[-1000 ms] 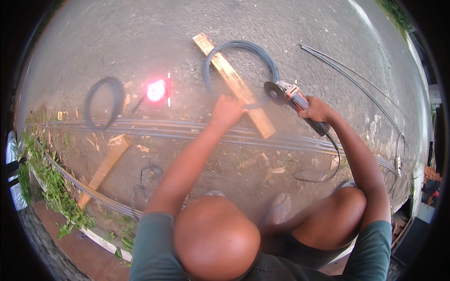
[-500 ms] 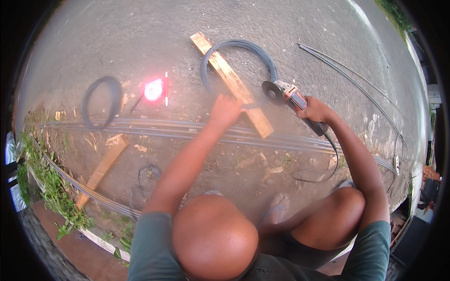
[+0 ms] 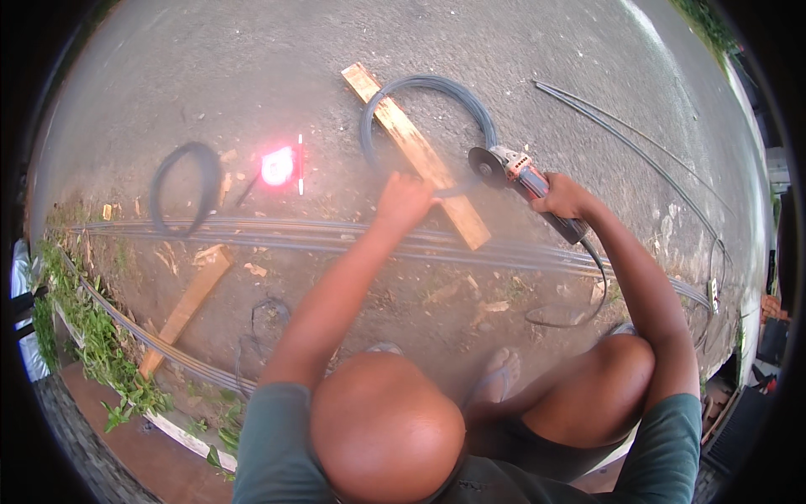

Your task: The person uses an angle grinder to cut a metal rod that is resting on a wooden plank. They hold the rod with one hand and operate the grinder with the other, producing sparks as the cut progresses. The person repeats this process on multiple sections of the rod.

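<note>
My right hand (image 3: 561, 196) is wrapped round the body of an angle grinder (image 3: 522, 170), whose dark round disc (image 3: 484, 167) faces left, against or very near the coil's right side. Closed on the near side of a grey wire coil (image 3: 477, 99) is my left hand (image 3: 406, 202). The coil rests across a wooden plank (image 3: 411, 143) on the ground. Haze blurs the coil's near part, so whether the disc touches the wire cannot be told.
Long metal rods (image 3: 336, 235) run across the ground before me. To the left lie a second wire coil (image 3: 157, 186), a glowing red light (image 3: 277, 166) and another wooden board (image 3: 189, 298). More rods (image 3: 621, 126) are at the right. The grinder's cord (image 3: 598, 296) loops near my foot (image 3: 502, 374).
The view has shifted slightly, moving the ground things a little down the picture. Both hands keep their grips, and the grinder stays by the coil.
</note>
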Tool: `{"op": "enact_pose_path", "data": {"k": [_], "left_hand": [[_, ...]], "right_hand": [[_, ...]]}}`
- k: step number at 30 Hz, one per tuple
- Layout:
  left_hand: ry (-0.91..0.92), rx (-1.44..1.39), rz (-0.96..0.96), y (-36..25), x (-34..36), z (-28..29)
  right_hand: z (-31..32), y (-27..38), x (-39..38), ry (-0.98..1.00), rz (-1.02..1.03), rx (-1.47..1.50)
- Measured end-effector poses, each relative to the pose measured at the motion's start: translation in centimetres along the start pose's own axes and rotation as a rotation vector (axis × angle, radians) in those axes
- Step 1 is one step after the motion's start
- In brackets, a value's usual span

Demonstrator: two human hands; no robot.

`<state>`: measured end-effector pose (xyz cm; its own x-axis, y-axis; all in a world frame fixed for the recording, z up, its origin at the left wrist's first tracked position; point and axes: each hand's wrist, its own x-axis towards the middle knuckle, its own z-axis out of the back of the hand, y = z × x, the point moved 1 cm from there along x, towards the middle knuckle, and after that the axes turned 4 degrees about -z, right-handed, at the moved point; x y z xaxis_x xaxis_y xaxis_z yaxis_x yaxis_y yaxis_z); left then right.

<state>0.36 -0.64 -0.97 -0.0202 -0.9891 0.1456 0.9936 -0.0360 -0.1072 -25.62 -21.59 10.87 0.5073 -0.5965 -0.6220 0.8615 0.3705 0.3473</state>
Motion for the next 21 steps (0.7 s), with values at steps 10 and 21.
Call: {"op": "enact_pose_path", "data": {"k": [10,21], "left_hand": [[0.007,0.004,-0.017,-0.4,0.2,0.6],[-0.028,-0.001,-0.036,-0.4,0.1,0.7]], "right_hand": [[0.0,-0.5,-0.1,0.003,-0.004,0.044],[-0.1,-0.8,-0.2,-0.02,-0.014,0.005]]}}
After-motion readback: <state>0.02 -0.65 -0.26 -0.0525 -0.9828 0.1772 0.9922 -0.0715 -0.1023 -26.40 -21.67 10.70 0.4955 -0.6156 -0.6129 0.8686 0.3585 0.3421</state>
